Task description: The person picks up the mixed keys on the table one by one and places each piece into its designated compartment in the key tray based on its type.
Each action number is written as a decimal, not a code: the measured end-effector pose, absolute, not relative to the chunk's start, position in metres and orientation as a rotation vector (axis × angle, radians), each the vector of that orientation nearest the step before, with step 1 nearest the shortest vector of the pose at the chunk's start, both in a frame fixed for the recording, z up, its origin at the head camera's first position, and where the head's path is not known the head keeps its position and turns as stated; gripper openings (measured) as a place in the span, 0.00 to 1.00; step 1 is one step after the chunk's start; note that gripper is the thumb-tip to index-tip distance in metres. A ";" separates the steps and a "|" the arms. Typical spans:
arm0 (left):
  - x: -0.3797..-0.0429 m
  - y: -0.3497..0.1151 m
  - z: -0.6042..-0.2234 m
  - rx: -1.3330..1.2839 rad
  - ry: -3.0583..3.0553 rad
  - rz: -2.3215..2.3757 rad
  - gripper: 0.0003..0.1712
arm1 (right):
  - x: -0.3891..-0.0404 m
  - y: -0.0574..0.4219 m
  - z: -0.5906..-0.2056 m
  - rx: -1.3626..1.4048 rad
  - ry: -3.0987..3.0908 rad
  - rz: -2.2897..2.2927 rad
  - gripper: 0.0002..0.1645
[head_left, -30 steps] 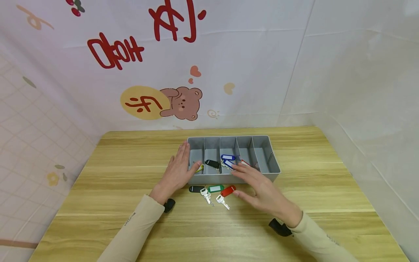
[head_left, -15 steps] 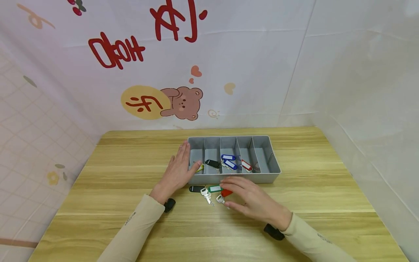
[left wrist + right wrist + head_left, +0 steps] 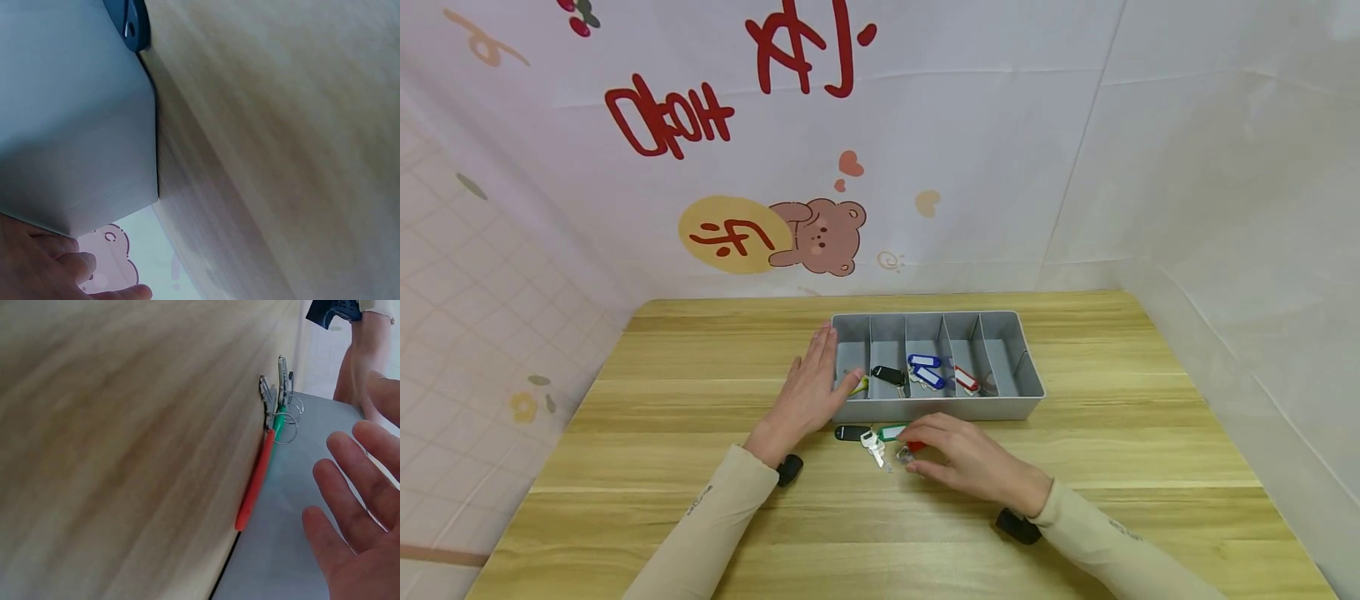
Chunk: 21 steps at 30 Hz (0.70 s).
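My left hand [image 3: 805, 396] rests along the left end of a grey divided box [image 3: 940, 409], fingers straight and thumb over its front corner. Over a red key tag [image 3: 255, 484] just in front of the box hovers my right hand [image 3: 966, 458]; its fingers are bent loosely, apart from the tag in the right wrist view. That tag lies on the table with its key [image 3: 268, 400] and ring. To its left lie a green key tag [image 3: 891, 433], a black key tag [image 3: 852, 433] and silver keys [image 3: 876, 450]. The right hand partly hides the red tag in the head view.
Inside the box's compartments lie a yellow tag [image 3: 862, 384], a black tag [image 3: 889, 375], two blue tags [image 3: 923, 361] and a red tag [image 3: 966, 379]. The wooden table [image 3: 700, 358] meets a printed white backdrop [image 3: 985, 167] behind the box.
My right hand has come back from over the box's front edge, moving left and toward me, down to the red key tag in front. The left hand stays on the box.
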<state>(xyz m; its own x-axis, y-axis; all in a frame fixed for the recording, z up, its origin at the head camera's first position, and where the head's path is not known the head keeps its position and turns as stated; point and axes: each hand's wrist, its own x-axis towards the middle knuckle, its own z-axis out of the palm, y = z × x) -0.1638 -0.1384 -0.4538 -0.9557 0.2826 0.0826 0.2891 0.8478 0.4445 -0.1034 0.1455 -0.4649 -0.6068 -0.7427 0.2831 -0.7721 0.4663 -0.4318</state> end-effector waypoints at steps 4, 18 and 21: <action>-0.164 -0.139 -0.454 -0.470 -3.009 -0.728 0.52 | -0.106 0.143 -0.469 1.354 -2.662 0.856 0.19; -0.164 -0.139 -0.454 -0.460 -3.017 -0.730 0.53 | -0.112 0.139 -0.476 1.304 -2.716 0.884 0.15; -0.164 -0.139 -0.454 -0.462 -3.019 -0.719 0.53 | -0.112 0.138 -0.477 1.302 -2.722 0.873 0.14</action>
<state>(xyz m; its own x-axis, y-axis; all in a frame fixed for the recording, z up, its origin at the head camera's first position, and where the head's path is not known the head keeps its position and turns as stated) -0.1641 -0.1387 -0.4544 -0.9567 0.2825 0.0708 0.2841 0.8516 0.4405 -0.1119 0.1382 -0.4766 -0.6566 -0.7181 0.2307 -0.7183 0.5021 -0.4815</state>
